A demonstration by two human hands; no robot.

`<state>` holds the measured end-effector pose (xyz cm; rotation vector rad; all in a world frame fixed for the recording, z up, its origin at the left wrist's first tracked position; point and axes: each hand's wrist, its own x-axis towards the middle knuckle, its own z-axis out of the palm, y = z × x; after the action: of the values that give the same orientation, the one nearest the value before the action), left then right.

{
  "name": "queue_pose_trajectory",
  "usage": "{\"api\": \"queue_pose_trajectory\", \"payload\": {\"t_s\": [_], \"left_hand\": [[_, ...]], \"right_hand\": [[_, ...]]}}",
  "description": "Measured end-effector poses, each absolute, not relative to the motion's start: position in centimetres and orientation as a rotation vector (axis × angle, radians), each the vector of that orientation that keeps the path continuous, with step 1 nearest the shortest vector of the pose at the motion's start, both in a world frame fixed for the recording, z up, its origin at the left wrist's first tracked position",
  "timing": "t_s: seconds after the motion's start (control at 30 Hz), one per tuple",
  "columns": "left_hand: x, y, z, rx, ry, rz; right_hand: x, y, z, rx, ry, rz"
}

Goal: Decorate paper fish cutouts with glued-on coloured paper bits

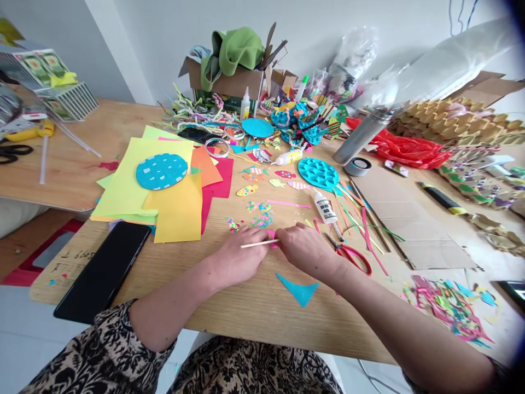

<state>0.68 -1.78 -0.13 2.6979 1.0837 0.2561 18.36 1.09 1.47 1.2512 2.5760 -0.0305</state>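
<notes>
A pointy blue scrap (pixel 299 290) lies on the bench (pixel 246 317), close to the person. Just past it, the right hand (pixel 301 247) is pinched shut on one end of a thin pale stick (pixel 259 244). The stick pokes out over the left hand (pixel 241 253). A bit of pink paper (pixel 272 235) shows between the two hands. The left hand's fingers are bent down by it, but I cannot tell if they grip it. A big black phone (pixel 104 271) lies to the left, and red scissors (pixel 353 257) lie to the right. Past the hands are tiny paper bits (pixel 261 214), then a glue bottle (pixel 325 208) on its side. Farther on are little paper fish (pixel 247 190) and a bumpy blue oval (pixel 319 173). Way at the back, a box (pixel 229 85) has green cloth (pixel 238 49) poking out.
</notes>
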Motion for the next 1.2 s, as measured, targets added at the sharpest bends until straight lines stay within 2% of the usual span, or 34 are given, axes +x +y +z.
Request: {"api": "queue_pose_trajectory", "payload": {"t_s": [1.2], "left_hand": [[0.54,-1.81,-1.0,2.707,1.094,0.342]], "right_hand": [[17.93,1.31,1.06,1.378,2.515,-0.001]]}}
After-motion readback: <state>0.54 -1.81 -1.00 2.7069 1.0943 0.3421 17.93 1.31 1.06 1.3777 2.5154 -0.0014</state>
